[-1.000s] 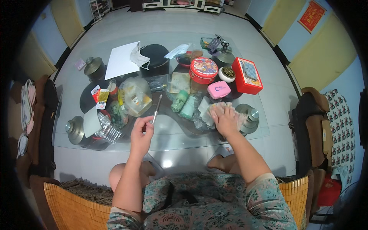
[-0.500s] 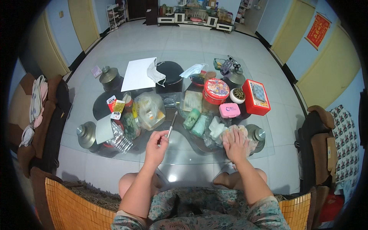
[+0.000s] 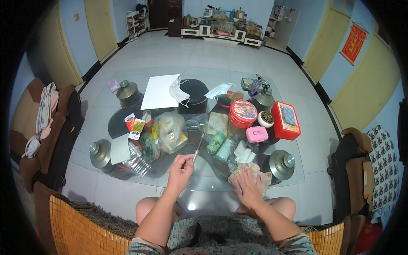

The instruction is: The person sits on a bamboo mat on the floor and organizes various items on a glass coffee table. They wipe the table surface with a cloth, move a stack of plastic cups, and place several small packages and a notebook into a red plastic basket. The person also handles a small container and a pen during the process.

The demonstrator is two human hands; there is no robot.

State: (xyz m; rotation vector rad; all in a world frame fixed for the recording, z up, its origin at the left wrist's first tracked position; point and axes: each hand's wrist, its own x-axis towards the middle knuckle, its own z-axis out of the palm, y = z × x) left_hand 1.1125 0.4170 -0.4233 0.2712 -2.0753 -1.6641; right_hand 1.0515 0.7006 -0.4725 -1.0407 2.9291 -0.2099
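My left hand [image 3: 180, 169] is closed around a thin silver pen-like stick [image 3: 197, 148] whose darker tip points up and away over the glass table. My fingers hide its lower end, and I cannot tell its exact kind. Flat on a crumpled pale patterned cloth [image 3: 264, 176] lies my right hand [image 3: 250, 188], fingers spread, pressing it to the table's near right part. Just beyond the cloth are white packets [image 3: 245, 152] in clear plastic and two green rolled packs [image 3: 223, 149]. A metal table knob [image 3: 281, 165] stands to the right of the cloth.
The glass table [image 3: 204, 183] also bears a pink case [image 3: 257, 134], a round red tin [image 3: 243, 114], a red box [image 3: 286, 121], a plastic bag [image 3: 171, 131], white paper [image 3: 159, 95] and face masks [image 3: 219, 90]. A crinkled silvery pack [image 3: 139, 159] lies at the left.
My right hand has slid the cloth nearer and to the left, away from the metal knob. My left hand still holds the stick. The whole view has shifted slightly.
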